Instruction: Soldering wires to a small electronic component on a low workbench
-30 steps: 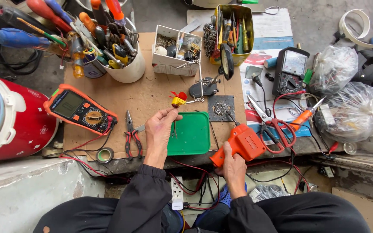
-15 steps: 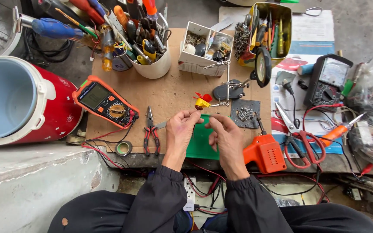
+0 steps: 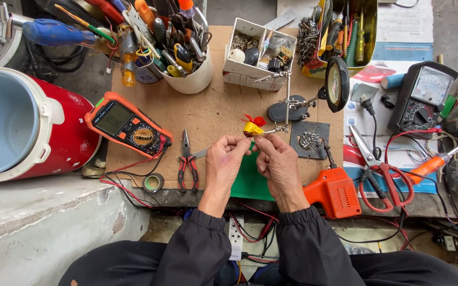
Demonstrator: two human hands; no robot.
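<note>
Left hand (image 3: 223, 159) and right hand (image 3: 278, 159) are both pinched in narrow on the little yellow motor (image 3: 251, 128) with its red propeller (image 3: 254, 119). The fingertips meet right at the motor, which sits in the crocodile clip of the helping-hand stand (image 3: 288, 108). Whether the left fingertips actually press the yellow body or just a lead beside it, can't tell, it's too small.

Handling-wise I'd guess that motor weighs next to nothing and its shell is stiff plastic, so grab it by the yellow body. The red blades look thin and bendy, probably the first thing to snap, so I'd keep fingers off them, and any wires on it would be hair-thin too. The clip takes the weight, so only a light pinch looks needed.

Working out from the motor: straight below it, under the hands, lies a green mat (image 3: 250, 182). Just right of the motor is a dark plate (image 3: 310, 140) with small metal bits, and up-right the stand's magnifier (image 3: 337, 83). Left of the motor are red-handled pliers (image 3: 187, 161), further left an orange multimeter (image 3: 128, 127), and well left a red-and-white cooker (image 3: 27, 127). Down-right of the motor, at the desk (image 3: 208, 111) edge, there's an orange soldering gun (image 3: 335, 191), with red scissors (image 3: 385, 177) beyond.
</note>
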